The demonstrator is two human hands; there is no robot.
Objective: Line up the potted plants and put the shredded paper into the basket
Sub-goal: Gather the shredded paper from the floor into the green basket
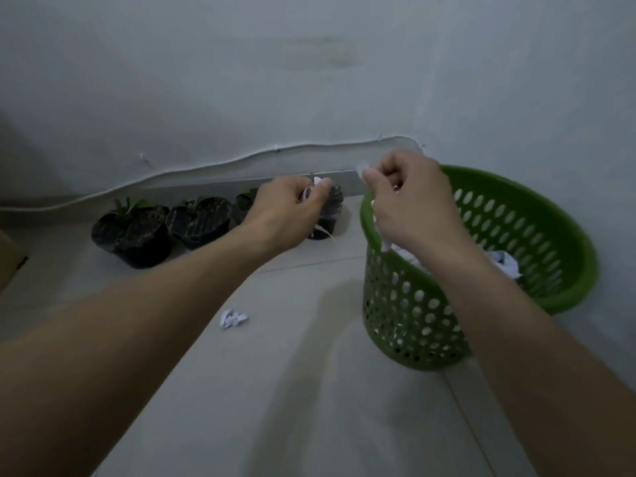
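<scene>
Several black potted plants [132, 232] stand in a row along the wall, the right ones partly hidden behind my left hand. My left hand [289, 210] is closed on white paper shreds [318, 183], with strips hanging below it. My right hand [409, 197] pinches more white paper [362, 165] above the near rim of the green perforated basket [409, 304]. White paper [504, 263] lies inside the basket. A small clump of shredded paper [233, 318] lies on the floor between my arms.
A white cable [206, 165] runs along the grey wall above the pots. A cardboard box corner [10, 259] shows at the left edge. The floor is pale tile with a joint line [309, 263].
</scene>
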